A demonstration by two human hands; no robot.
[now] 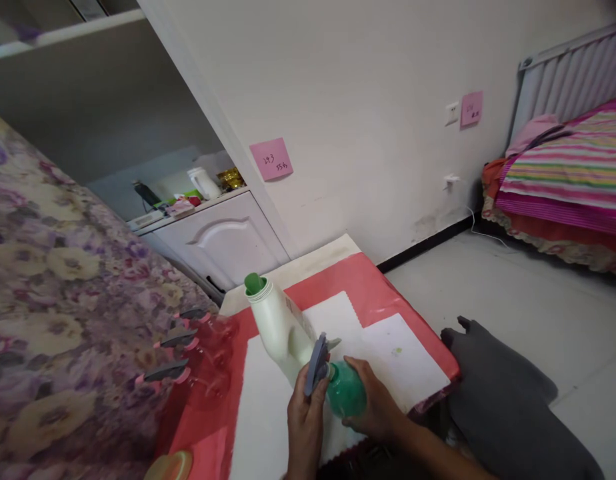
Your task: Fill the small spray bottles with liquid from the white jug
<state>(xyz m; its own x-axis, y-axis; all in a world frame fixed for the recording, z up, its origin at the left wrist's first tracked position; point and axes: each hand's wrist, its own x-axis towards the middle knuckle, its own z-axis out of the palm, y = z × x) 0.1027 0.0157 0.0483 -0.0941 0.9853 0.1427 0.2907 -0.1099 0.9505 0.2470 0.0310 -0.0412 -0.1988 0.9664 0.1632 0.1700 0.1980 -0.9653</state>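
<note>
Clamping gray spray head [315,367] in fingers of left hand [307,415]; wrapping fingers of right hand [379,401] around green bottle [346,392]; holding it over white sheet [265,417], right of left fingers, slanting long axis sideways, pointing neck at spray head.

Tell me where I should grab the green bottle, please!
Probably wrap your hand around the green bottle at its round middle, coming from the right, like the right hand. That part is wide and curved, while its narrow neck points left, where the left hand holds the grey top.
</note>
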